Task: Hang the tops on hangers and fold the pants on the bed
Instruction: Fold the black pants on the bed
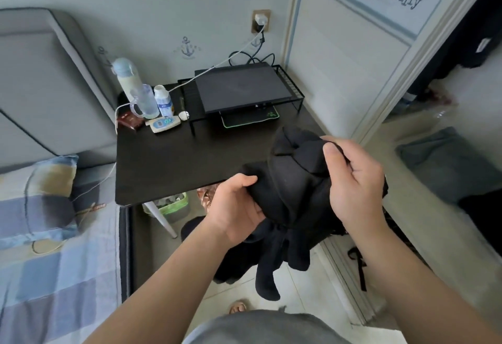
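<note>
Left hand [239, 208] clutches the bunched black garment [293, 180] from eight o'clock; right hand [355, 180] pinches it at two; dangling ends may slip loose or snag the counter [163, 159].

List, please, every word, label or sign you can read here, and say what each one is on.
"millie & sally": grey type on the sliding door.
Anchor emblem on the wall: lettering around it too small to read.
White bottle: blue label, blurred.
Mouse mat: green logo, no readable words.
White handheld device: markings blurred.
</note>
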`<state>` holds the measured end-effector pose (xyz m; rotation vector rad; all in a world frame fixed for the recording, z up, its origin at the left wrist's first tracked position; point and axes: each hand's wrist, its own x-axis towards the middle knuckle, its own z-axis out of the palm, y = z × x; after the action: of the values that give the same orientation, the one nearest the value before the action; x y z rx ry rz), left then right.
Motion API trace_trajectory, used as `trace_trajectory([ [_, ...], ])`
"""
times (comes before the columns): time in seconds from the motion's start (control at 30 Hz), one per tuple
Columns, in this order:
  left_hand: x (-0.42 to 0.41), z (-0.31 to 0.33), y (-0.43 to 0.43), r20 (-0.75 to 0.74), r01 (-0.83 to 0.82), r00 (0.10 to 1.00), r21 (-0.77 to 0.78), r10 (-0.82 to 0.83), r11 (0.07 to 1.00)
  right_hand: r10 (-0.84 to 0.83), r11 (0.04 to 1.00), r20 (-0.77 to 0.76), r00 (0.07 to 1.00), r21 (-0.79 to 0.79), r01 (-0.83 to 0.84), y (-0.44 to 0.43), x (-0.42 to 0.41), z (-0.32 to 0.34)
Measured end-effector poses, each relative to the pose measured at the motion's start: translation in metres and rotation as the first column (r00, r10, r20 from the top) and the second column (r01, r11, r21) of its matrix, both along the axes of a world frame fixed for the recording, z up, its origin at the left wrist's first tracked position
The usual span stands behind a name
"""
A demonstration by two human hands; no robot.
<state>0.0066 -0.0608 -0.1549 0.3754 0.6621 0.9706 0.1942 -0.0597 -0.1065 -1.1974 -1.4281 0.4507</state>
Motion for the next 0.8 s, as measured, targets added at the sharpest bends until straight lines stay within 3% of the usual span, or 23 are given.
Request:
trace_trajectory([
  [0.23, -0.018, 0.053, -0.061, -0.013, -0.149, 0.988, 0.139, 0.152, 0.979, 0.229, 0.963, -0.053, 0.972, 0.157, -0.219, -0.049, -0.024, 0.065],
  [0.47, -0.075, 0.08, -0.157, -0.059, -0.431, 0.894, 0.158, 0.444, 0.888, 0.541, 0.823, -0.034, 0.84, 0.225, -0.521, -0.104, -0.08, 0.088],
  [0.6, -0.117, 0.072, -0.228, -0.106, -0.602, 0.78, 0.135, 0.616, 0.787, 0.687, 0.723, -0.062, 0.724, 0.161, -0.672, -0.15, -0.131, 0.073],
  [0.8, -0.193, 0.078, -0.339, -0.065, -0.788, 0.547, 0.295, 0.834, 0.54, 0.838, 0.543, -0.109, 0.534, 0.09, -0.835, -0.203, -0.214, 0.066],
])
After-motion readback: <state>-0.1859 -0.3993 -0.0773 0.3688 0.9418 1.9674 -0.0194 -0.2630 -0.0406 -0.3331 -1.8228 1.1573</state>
